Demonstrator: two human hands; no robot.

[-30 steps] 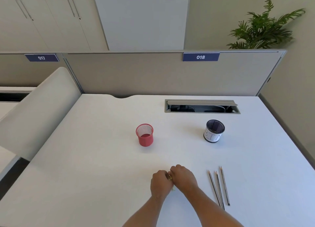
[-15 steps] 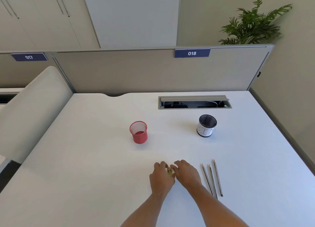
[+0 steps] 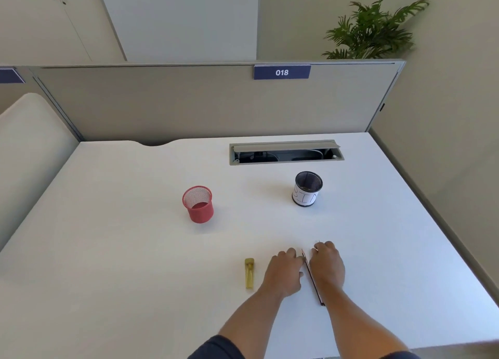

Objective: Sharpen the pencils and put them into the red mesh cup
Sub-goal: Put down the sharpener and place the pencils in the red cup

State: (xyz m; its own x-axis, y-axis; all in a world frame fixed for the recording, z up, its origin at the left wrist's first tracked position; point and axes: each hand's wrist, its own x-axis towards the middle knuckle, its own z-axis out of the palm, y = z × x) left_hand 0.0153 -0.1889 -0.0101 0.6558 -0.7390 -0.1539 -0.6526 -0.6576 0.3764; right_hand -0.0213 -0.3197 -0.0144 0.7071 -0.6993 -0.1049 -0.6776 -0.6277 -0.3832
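The red mesh cup [image 3: 198, 204] stands upright at mid-table, with no pencil showing in it. A yellow sharpener [image 3: 249, 273] lies on the white desk [image 3: 121, 250], free of both hands. My left hand [image 3: 283, 273] rests just right of it, fingertips touching the tip end of a dark pencil [image 3: 313, 280] that lies flat between my hands. My right hand [image 3: 327, 267] lies palm down over the other pencils and hides them; only one thin tip pokes out past its fingers. Whether the right fingers pinch a pencil is hidden.
A black mesh cup with a white paper label [image 3: 307, 189] stands at the right rear. Behind it is an open cable hatch [image 3: 285, 153]. A grey partition [image 3: 189, 102] closes the far side, and the desk's right edge runs close to the wall.
Both hands let go of the yellow sharpener, which now lies on the desk, and moved right to the pencils. The camera view has shifted.
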